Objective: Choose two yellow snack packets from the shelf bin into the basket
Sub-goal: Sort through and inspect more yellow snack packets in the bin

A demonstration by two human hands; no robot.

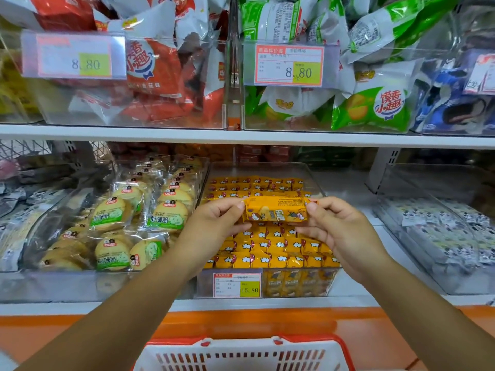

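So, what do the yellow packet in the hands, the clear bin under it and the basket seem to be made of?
Yellow packet: thin plastic film, glossy, judging by its sheen and sealed end. Shelf bin: clear rigid plastic, maybe acrylic; packets show through its walls. Basket: moulded plastic, white slotted wall, red rim, fairly matte.

Below my two grips, the basket (241, 349) is cut off by the frame's bottom edge; I see only its red rim and slotted wall. The left grip (214, 223) and right grip (340, 231) cover both ends of the yellow packet (276, 211). Under them, the small print on the price tag (237, 285) is too fine to read.
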